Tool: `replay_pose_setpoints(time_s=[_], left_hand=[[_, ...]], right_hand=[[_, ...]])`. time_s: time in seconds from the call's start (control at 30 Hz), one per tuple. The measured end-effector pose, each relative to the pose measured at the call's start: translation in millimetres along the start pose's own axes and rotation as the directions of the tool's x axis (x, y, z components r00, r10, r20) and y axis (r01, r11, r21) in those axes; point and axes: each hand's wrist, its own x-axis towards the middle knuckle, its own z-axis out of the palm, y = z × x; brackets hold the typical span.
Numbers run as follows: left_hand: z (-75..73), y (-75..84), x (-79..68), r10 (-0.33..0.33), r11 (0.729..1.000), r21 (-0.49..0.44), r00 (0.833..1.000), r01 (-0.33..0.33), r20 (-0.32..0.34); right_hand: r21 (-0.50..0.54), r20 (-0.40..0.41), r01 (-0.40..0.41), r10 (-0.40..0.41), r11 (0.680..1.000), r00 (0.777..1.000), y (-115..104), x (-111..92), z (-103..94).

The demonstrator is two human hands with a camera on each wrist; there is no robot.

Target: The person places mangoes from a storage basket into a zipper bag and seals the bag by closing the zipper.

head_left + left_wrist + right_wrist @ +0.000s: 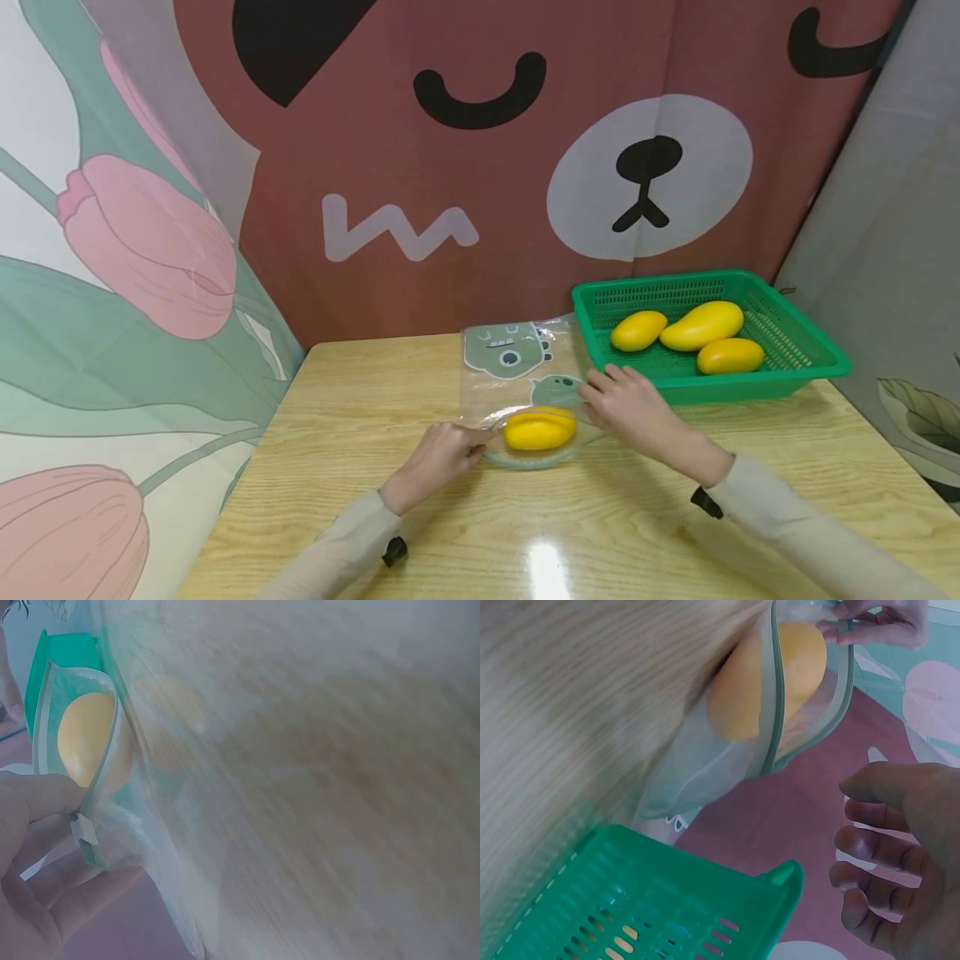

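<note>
A clear zip bag [504,354] with green cartoon prints lies on the table, its mouth spread towards me. One yellow mango [540,433] sits just inside that mouth. My left hand [442,454] pinches the bag's left rim between thumb and fingers, beside a white slider [84,829] in the left wrist view. Close to the bag's right side and the basket's near left corner hovers my right hand [628,410]. Its fingers [870,847] are loosely bent, apart from the bag, with nothing held in the right wrist view.
A green slotted basket [757,389] stands at the back right of the wooden table [360,383], holding three yellow mangoes [703,327]. It partly borders the bag's right side. A curtain with a bear print [375,292] hangs behind the table.
</note>
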Motion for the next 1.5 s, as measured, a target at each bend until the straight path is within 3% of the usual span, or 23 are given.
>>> replay_pose_setpoints(time_s=[0.77,1.5], left_hand=[[1.5,-2.0,-0.4,0.012,1.000,0.016,1.000,-0.012,-0.008],[1.5,-3.3,0.2,0.009,1.000,0.025,1.000,-0.009,-0.006]], right_hand=[[0.015,-0.034,-0.026,0.027,1.000,0.999,22.3,-2.7,-2.6],[-0.002,0.037,-0.104,0.104,0.995,0.994,55.5,-5.4,-16.2]])
